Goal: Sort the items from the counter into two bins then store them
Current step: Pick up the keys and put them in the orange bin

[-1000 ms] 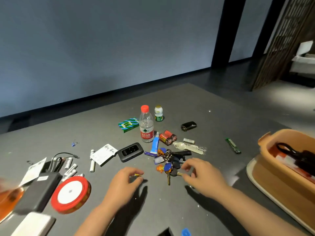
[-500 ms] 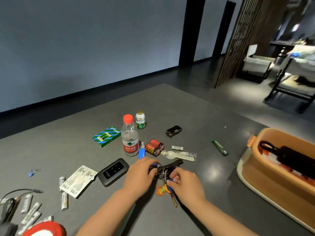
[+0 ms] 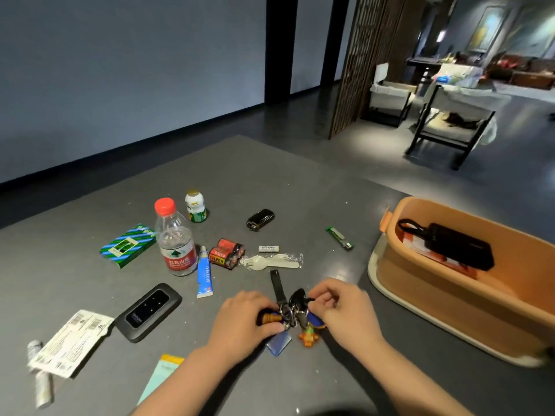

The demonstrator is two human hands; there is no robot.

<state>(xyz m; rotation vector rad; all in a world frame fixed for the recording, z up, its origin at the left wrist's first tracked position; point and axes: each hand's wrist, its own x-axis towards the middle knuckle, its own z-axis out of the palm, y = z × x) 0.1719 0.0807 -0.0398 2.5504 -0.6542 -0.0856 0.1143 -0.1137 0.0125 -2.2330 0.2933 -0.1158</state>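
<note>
Grey counter fills the near view, with a dim wall behind and chairs off in the far room. Low on it, near the front edge, sits the key bunch, and both hands are on it. The left hand has its fingers curled round the left side of the bunch, over a brown fob. The right hand pinches the dark keys on the right side with bent fingers. A black strap from the bunch points away from the person, a blue tag pokes out under the left hand, and an orange charm lies just below the rings. Just beyond the bunch lie a wrapped spork, a white battery and a red battery pair. Left of those lies a blue tube, its top end beside a water bottle with a red cap, and a small bottle stands behind. A green box lies further left, a black router nearer the person, and a paper slip at the left edge. A car fob and a green lighter lie farther back. To the right stands the orange bin, holding a black power bank.
</note>
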